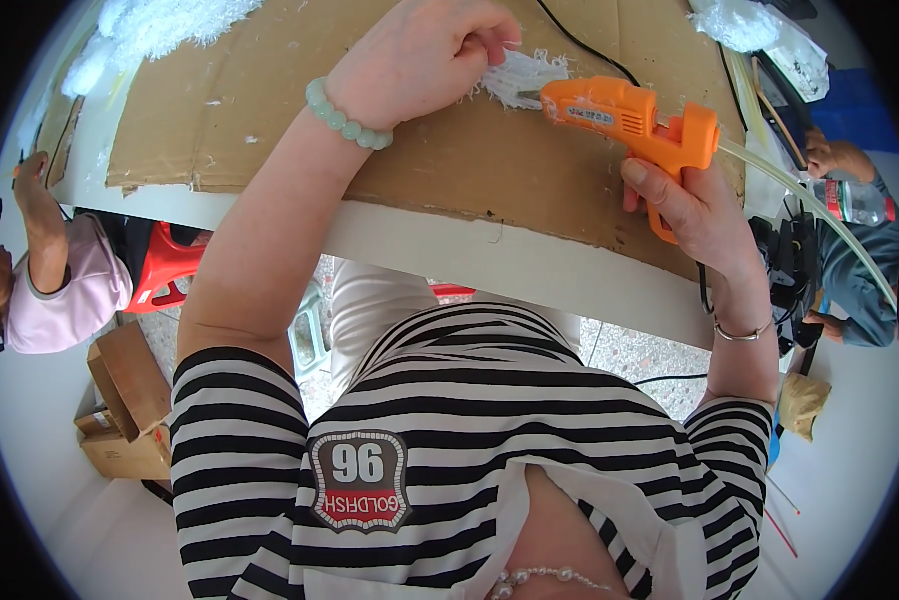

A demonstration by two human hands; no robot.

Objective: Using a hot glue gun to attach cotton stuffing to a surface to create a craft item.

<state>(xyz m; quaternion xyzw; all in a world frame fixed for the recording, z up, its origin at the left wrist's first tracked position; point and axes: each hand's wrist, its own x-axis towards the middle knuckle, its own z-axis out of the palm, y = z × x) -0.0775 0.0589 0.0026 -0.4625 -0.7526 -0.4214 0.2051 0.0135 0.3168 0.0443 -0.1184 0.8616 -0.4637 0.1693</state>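
Note:
My right hand [692, 205] is wrapped round the handle of an orange hot glue gun [610, 108]. A long translucent glue stick [800, 190] sticks out of the gun's back end and bends down to the right. The nozzle points left and meets the edge of a small white fringed fabric piece [526, 78], though I cannot tell whether it presses on it. My left hand [425, 55], with a green bead bracelet at the wrist, has its fingers closed at the left end of that piece. Its fingertips are partly hidden.
Brown cardboard [270, 150] covers the white table. White fluffy material [160, 35] lies at the far left, and more [735, 22] at the far right. A black cord [590, 45] runs behind the gun. Other people sit left and right; a plastic bottle [855, 202] is near the right one.

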